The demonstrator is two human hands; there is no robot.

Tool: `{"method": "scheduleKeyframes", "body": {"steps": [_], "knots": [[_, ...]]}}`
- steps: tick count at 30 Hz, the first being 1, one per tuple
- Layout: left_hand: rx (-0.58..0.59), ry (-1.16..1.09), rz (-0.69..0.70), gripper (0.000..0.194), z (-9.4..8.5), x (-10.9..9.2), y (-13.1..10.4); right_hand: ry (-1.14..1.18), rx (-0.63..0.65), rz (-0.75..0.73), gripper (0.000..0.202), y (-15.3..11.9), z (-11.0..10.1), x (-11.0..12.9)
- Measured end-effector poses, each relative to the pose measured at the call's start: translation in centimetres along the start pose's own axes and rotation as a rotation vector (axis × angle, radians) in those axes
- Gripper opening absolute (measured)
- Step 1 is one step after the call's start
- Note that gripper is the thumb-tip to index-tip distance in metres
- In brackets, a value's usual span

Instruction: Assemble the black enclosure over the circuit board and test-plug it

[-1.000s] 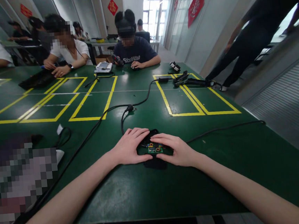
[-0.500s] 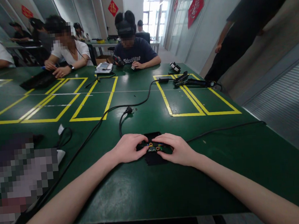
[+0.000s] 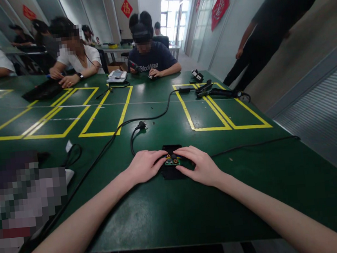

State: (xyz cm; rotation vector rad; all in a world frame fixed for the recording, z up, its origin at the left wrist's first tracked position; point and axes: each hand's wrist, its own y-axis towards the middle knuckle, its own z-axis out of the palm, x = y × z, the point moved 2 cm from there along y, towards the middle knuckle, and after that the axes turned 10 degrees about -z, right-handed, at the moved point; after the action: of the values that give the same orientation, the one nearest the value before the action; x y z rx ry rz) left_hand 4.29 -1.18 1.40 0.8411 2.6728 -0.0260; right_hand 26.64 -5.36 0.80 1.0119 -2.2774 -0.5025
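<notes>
A small green circuit board with ring-shaped copper parts lies over a black casing on the green table. My left hand grips the board's left side, thumb and fingertips close together. On the right side, my right hand holds the board between thumb and fingers. Part of the casing shows above and below the board. A black cord with a plug curves out from behind my left hand, and another cable runs off to the right.
A long black cable crosses the green table. Black tool-like items lie at the back right, a white device farther back. A blurred pile is at the left. People sit opposite; one person stands at the right.
Both hands, the board and the casing have shifted slightly away from me. The plug has moved a little left. The standing person has moved slightly left.
</notes>
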Motion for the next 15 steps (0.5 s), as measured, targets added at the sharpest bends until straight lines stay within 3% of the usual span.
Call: {"method": "scheduleKeyframes", "body": {"steps": [4, 15], "knots": [[-0.027, -0.002, -0.019, 0.035, 0.0, 0.3, 0.0, -0.022, 0.001, 0.024, 0.042, -0.1, -0.8, -0.7], [-0.053, -0.007, 0.008, 0.036, -0.2, 0.4, -0.2, 0.061, 0.043, -0.073, 0.027, 0.5, -0.8, -1.3]]}}
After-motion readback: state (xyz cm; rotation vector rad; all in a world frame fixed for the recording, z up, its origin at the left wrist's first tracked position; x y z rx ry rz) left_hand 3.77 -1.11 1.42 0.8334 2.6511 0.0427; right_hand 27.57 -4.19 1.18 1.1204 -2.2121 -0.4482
